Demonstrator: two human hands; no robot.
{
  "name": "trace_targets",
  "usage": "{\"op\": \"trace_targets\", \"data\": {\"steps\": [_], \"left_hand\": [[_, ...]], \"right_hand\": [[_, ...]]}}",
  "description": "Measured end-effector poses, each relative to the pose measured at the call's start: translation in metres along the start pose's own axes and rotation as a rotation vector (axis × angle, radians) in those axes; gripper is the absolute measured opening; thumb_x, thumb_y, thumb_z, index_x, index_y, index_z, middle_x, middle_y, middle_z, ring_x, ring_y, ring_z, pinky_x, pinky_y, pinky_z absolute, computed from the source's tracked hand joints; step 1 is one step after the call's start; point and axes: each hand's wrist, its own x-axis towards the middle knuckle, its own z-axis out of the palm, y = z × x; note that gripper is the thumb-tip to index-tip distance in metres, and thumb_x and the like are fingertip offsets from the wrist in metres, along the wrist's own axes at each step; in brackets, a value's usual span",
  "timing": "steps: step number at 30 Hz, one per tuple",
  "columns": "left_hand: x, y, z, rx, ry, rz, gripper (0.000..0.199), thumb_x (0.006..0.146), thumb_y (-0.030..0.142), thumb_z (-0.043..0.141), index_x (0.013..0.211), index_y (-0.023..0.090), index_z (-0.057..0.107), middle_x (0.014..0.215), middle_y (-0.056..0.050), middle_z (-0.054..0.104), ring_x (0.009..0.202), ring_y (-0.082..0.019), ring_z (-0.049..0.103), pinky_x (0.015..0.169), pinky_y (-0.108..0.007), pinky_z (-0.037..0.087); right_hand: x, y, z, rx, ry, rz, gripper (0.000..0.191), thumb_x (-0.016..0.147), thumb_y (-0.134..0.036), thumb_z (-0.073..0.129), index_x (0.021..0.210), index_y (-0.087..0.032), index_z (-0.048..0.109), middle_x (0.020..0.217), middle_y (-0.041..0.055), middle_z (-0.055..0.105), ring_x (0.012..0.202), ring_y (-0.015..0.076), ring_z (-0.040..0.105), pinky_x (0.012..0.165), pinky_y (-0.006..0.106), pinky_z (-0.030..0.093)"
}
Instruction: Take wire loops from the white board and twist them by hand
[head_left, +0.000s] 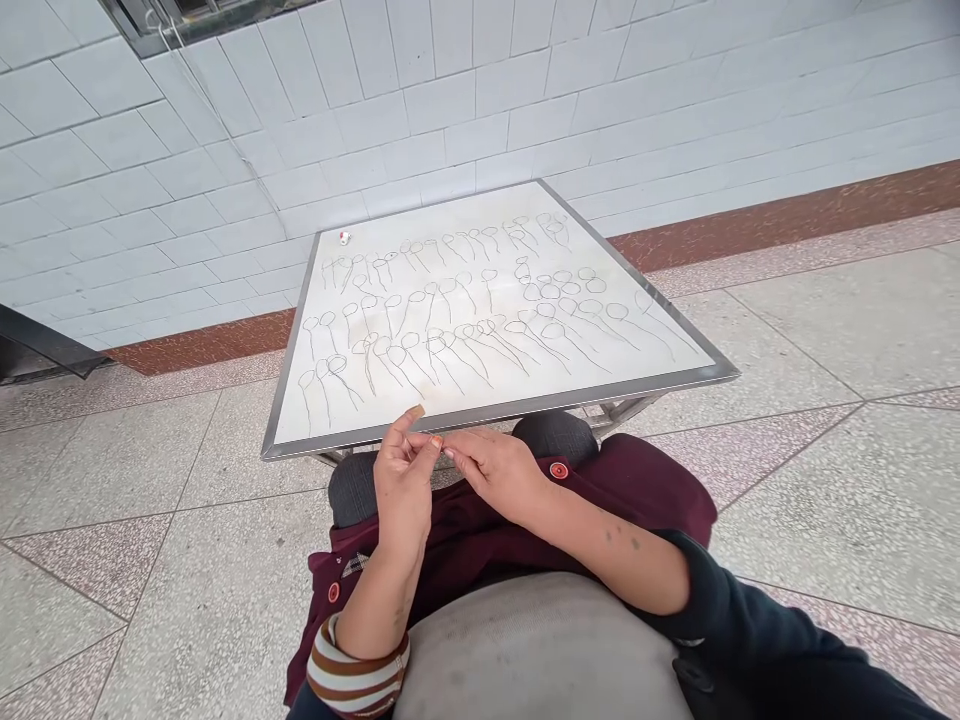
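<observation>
Just off the front edge of the low white-topped table, my two hands meet fingertip to fingertip. My left hand pinches with thumb and finger, another finger raised toward the tabletop. My right hand is closed, its thumb and fingertips pressed together beside the left thumb. Whatever lies between the fingertips is too small to make out. Beyond the hands, several thin dark loops with long tails, like wire or thread, lie in rough rows on the table, among them one loop near the middle.
A small white and red object sits in the table's far left corner. Grey metal trim borders the tabletop. Behind it stands a white tiled wall; my knees are under the front edge. Speckled stone floor surrounds the table.
</observation>
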Motion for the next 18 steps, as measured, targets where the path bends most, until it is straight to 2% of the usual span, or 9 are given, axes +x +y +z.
{"op": "trace_targets", "data": {"steps": [5,12,18], "left_hand": [[-0.001,0.002,0.0,-0.02,-0.008,-0.009,0.045,0.073,0.019,0.074,0.116,0.018,0.063,0.071,0.005,0.062,0.072,-0.011,0.058,0.083,-0.027,0.044],[-0.002,0.007,-0.001,0.017,-0.008,-0.022,0.046,0.071,0.019,0.074,0.116,0.019,0.064,0.07,0.005,0.062,0.072,-0.012,0.059,0.081,-0.027,0.045],[-0.002,0.007,-0.002,0.03,-0.018,-0.04,0.046,0.072,0.022,0.075,0.117,0.02,0.064,0.073,0.004,0.059,0.067,-0.011,0.058,0.071,-0.027,0.05]], "right_hand": [[-0.001,0.005,0.003,-0.013,0.022,-0.014,0.024,0.097,-0.02,0.043,0.096,-0.02,0.067,0.085,0.0064,0.071,0.078,0.02,0.062,0.069,0.031,0.045],[-0.003,0.01,0.002,0.184,-0.053,-0.079,0.032,0.094,-0.013,0.04,0.117,-0.022,0.063,0.104,0.0068,0.071,0.089,0.02,0.063,0.079,0.034,0.049],[-0.004,0.014,0.001,0.263,-0.078,-0.05,0.038,0.094,-0.011,0.039,0.121,-0.026,0.062,0.091,0.0037,0.069,0.074,0.0156,0.06,0.071,0.029,0.048]]}}
